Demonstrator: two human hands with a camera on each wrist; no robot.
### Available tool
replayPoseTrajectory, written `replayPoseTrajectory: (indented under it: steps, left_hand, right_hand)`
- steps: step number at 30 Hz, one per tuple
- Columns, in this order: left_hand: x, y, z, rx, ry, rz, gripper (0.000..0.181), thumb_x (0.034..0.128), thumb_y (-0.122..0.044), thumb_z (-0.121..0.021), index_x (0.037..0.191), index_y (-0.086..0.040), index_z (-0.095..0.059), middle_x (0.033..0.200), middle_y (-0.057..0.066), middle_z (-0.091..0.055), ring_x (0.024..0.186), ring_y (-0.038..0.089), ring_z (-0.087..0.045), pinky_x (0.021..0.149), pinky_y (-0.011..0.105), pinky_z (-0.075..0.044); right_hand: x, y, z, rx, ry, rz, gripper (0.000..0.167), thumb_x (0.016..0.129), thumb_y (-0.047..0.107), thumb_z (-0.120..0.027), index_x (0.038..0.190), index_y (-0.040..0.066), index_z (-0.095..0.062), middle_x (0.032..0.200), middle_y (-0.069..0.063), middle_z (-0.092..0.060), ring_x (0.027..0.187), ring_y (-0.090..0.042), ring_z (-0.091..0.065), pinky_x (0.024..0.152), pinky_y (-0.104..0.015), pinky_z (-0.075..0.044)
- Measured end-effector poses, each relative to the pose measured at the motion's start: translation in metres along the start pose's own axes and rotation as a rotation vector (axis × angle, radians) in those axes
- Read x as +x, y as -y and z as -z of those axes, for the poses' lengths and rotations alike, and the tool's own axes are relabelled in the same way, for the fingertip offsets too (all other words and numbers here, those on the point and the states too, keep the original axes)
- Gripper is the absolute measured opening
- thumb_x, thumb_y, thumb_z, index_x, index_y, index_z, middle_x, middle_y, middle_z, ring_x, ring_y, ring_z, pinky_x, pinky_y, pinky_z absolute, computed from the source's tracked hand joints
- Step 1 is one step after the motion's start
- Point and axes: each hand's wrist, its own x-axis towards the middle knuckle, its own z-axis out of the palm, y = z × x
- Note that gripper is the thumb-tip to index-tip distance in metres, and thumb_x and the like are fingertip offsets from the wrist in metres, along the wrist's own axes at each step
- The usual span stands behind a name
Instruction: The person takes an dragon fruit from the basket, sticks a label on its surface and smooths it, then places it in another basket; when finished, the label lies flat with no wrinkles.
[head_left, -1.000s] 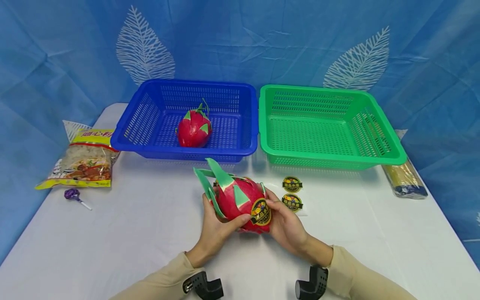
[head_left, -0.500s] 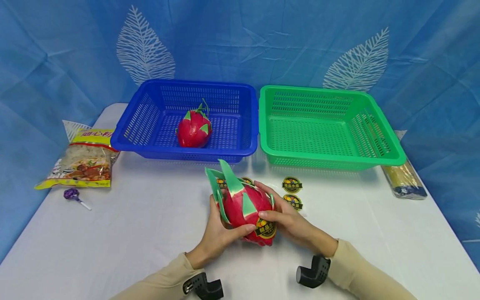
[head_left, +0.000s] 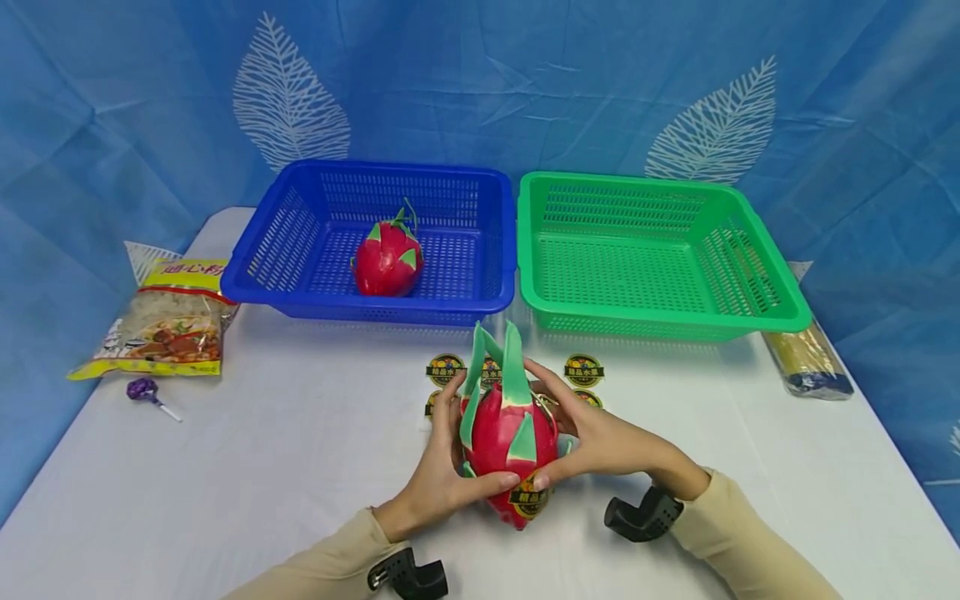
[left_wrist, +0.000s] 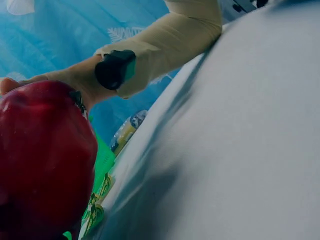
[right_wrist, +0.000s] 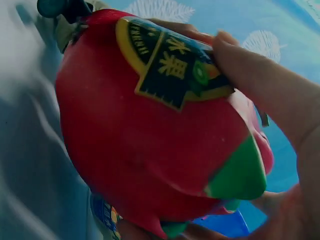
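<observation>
Dragon fruit [head_left: 490, 440], leafy end pointing away from the person, held over the counter [head_left: 300, 467]: left hand [head_left: 437, 481] and right hand [head_left: 600, 442] curl round its sides, thumbs at the sticker [head_left: 527, 502]. White surface extends left and right of the grip; the blue basket [head_left: 367, 310] and green basket [head_left: 667, 323] bound the far side. The right wrist view enlarges the sticker's lettering; the left shows a smooth red flank. Behind: blue curtain [head_left: 465, 75], leaf-printed.

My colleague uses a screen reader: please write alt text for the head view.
A person's left hand and right hand hold a red-and-green dragon fruit with a black-and-gold sticker at a white table. More stickers, a blue basket holding another dragon fruit, and a green basket sit beyond it.
</observation>
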Motion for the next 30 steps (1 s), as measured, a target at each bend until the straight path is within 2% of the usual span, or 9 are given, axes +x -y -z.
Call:
replayPoseTrajectory:
  steps: [3,6,11,16,21,30]
  left_hand:
    - [0.000,0.001,0.000,0.009,-0.003,-0.004,0.101,0.0737,-0.017,-0.073,0.142,-0.027,0.000,0.135,0.009,-0.033,0.120,0.022,-0.044,0.091,0.029,-0.048]
    - [0.000,0.003,0.001,0.014,0.004,-0.022,0.098,0.0744,-0.016,-0.072,0.142,-0.026,-0.002,0.134,0.011,-0.035,0.118,0.022,-0.046,0.090,0.030,-0.049]
    - [-0.001,0.006,0.001,0.046,0.034,-0.065,0.101,0.0727,-0.010,-0.073,0.143,-0.018,0.000,0.131,0.014,-0.039,0.115,0.020,-0.050,0.089,0.032,-0.050]
    - [-0.002,0.008,0.000,0.074,0.052,-0.081,0.104,0.0712,-0.009,-0.074,0.143,-0.014,0.001,0.130,0.014,-0.039,0.114,0.019,-0.050,0.087,0.032,-0.051]
    - [-0.002,0.010,-0.001,0.081,0.065,-0.090,0.103,0.0709,-0.009,-0.073,0.143,-0.019,0.000,0.130,0.013,-0.039,0.114,0.021,-0.050,0.086,0.032,-0.051]
    - [-0.003,0.012,-0.002,0.090,0.063,-0.109,0.100,0.0717,-0.009,-0.072,0.143,-0.022,-0.002,0.130,0.013,-0.040,0.113,0.019,-0.051,0.086,0.033,-0.051]
  right_hand:
    - [-0.001,0.002,-0.002,-0.013,-0.038,0.011,0.116,0.068,0.012,-0.079,0.144,0.033,0.006,0.146,-0.014,-0.017,0.124,-0.036,-0.042,0.092,-0.025,-0.047]
    - [-0.001,0.003,-0.004,-0.037,-0.047,0.019,0.114,0.069,0.013,-0.079,0.145,0.032,0.004,0.147,-0.011,-0.015,0.123,-0.034,-0.043,0.089,-0.028,-0.049]
    - [-0.004,0.005,-0.003,-0.166,0.017,0.002,0.104,0.069,0.022,-0.078,0.145,0.032,-0.007,0.145,0.000,-0.022,0.122,-0.025,-0.042,0.088,-0.030,-0.049]
    - [-0.007,0.009,-0.003,-0.234,0.057,-0.012,0.100,0.071,0.027,-0.077,0.144,0.032,-0.008,0.143,0.002,-0.023,0.124,-0.023,-0.037,0.089,-0.029,-0.049]
    - [-0.007,0.009,-0.005,-0.260,0.078,-0.016,0.099,0.073,0.032,-0.074,0.143,0.033,-0.005,0.144,0.003,-0.020,0.125,-0.023,-0.035,0.091,-0.029,-0.047]
    - [-0.006,0.009,-0.010,-0.221,0.060,-0.008,0.098,0.073,0.032,-0.075,0.144,0.030,-0.006,0.143,0.001,-0.021,0.122,-0.023,-0.039,0.088,-0.027,-0.049]
